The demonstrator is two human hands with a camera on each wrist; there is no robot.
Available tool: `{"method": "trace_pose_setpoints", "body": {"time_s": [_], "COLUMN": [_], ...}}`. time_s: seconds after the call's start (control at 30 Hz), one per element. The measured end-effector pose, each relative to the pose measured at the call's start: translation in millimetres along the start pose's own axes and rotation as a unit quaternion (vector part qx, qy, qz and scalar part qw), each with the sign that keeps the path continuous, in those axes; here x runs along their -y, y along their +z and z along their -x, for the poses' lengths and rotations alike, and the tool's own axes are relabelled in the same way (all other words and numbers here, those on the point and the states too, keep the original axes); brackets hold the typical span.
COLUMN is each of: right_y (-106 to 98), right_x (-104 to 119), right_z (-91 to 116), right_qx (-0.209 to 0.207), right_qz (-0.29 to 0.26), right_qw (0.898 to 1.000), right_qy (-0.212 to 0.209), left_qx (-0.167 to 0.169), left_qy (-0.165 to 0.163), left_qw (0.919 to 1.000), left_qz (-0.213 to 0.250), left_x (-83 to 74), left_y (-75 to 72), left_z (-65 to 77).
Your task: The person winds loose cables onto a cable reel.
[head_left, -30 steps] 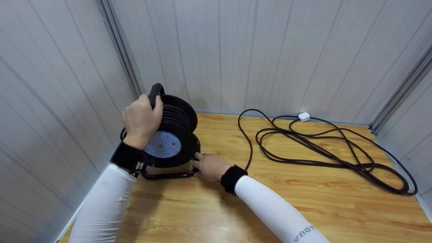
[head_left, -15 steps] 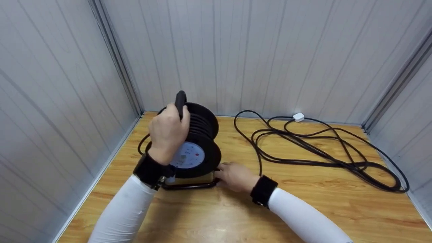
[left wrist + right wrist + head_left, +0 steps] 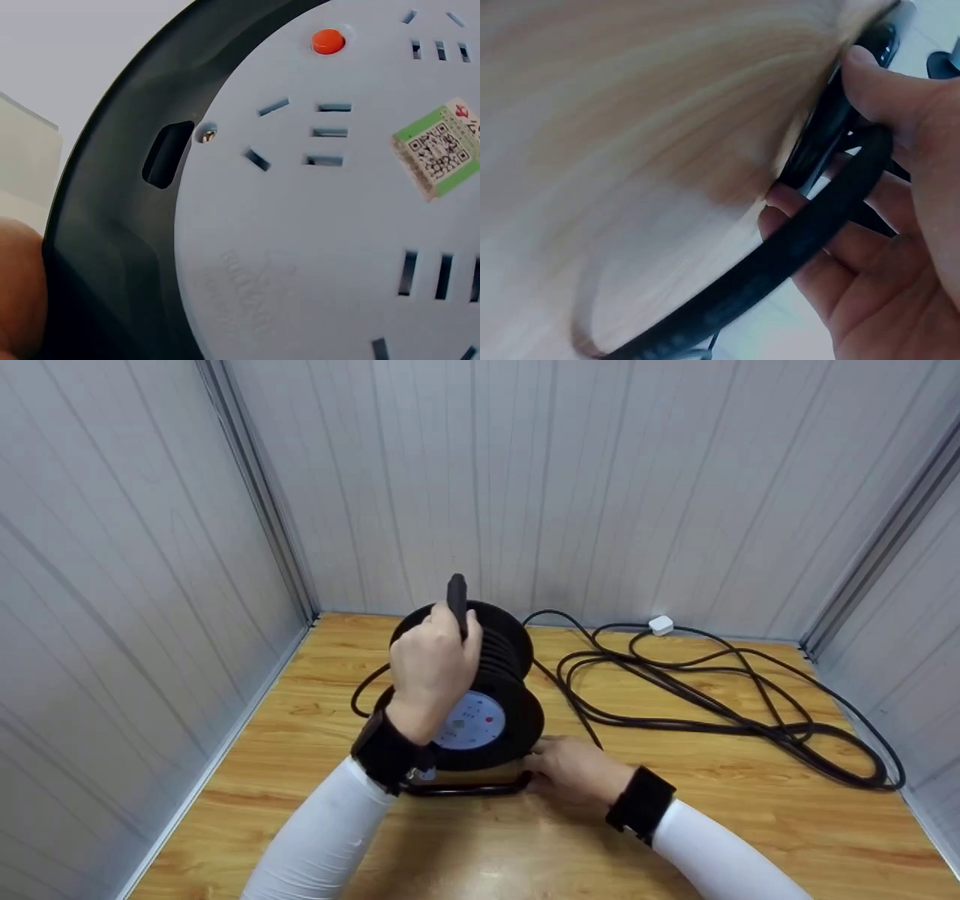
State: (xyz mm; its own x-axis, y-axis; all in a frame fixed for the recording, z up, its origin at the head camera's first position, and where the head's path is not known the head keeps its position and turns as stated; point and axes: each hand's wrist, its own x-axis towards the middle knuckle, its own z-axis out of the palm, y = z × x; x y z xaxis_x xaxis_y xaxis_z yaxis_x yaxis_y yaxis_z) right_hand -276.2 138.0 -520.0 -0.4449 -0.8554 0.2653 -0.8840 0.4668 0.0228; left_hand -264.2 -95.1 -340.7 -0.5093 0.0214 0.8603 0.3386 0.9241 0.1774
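Observation:
A black cable reel (image 3: 525, 720) stands upright left of centre in the head view, with a round pale socket panel (image 3: 247, 217) on its near side. My left hand (image 3: 433, 664) grips the reel's top handle (image 3: 457, 598). At the reel's lower right corner, my right hand (image 3: 576, 767) holds the black tube frame (image 3: 465, 790). In the right wrist view, thumb and fingers curl round that tube (image 3: 825, 127), and the black cable (image 3: 742, 281) crosses in front of the fingers. The right fingertips are partly hidden in the head view.
Loose loops of black cable (image 3: 675, 724) lie on the wood-look surface (image 3: 300, 825) to the right. They run to a white plug (image 3: 661, 625) by the back wall (image 3: 600, 487). Panel walls also stand left and right.
Both hands have moved the reel rightward and a little nearer across the surface, keeping their grips. The head view has shifted slightly. The cable loops lie much as before.

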Motion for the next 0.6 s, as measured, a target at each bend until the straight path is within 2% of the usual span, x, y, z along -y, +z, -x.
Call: {"method": "trace_pose_setpoints", "body": {"time_s": [0.17, 0.4, 0.6], "right_y": [-4, -7, -8], "right_x": [1, 2, 1], "right_z": [15, 33, 42], "right_qx": [-0.007, -0.003, -0.008], "right_qz": [0.004, -0.034, -0.049], "right_qw": [1.0, 0.998, 0.997], "right_qy": [0.017, 0.05, 0.055], "left_qx": [0.0, 0.003, -0.002], "left_qy": [0.008, 0.019, 0.022], "left_qw": [0.9999, 0.9997, 0.9994], "left_qz": [0.009, 0.014, 0.027], "left_x": [-13.8, -27.5, -36.0], "left_y": [5.3, 8.9, 11.4], "left_z": [1.7, 3.4, 4.6]}}
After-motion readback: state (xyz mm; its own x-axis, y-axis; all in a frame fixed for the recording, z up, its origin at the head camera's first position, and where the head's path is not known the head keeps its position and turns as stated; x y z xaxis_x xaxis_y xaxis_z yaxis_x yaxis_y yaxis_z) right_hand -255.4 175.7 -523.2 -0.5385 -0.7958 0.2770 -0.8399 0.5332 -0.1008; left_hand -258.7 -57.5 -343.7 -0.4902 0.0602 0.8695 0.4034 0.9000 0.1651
